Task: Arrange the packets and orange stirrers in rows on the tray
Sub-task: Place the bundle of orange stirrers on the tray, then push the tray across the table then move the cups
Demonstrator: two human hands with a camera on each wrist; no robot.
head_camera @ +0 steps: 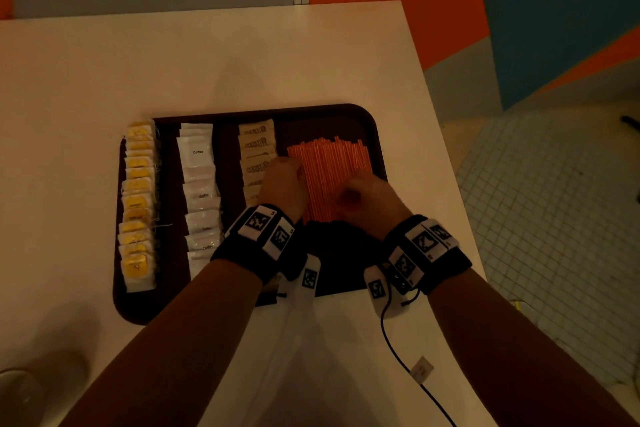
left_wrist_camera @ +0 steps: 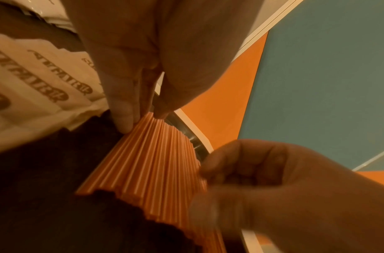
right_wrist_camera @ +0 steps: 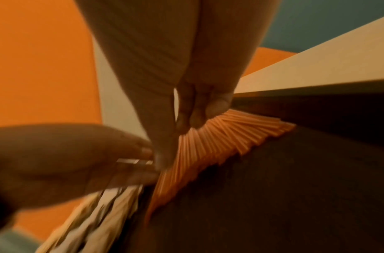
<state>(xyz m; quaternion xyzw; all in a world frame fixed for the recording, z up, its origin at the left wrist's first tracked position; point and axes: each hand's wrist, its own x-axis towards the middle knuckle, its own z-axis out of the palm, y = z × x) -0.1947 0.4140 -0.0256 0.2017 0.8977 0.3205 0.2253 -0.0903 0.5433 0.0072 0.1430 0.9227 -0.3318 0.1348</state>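
1. Orange stirrers [head_camera: 327, 180] lie side by side at the tray's [head_camera: 367, 121] 3 o'clock, next to the tan packets [head_camera: 256, 146], so they read as one more row.
2. My left hand [head_camera: 282, 184], fingers straight, presses their 9 o'clock edge.
3. My right hand [head_camera: 372, 196] sits on them, fingers down; can't tell if it's gripping any.

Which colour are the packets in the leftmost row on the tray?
The leftmost packets are yellow with pale edges; the head view shows them best.
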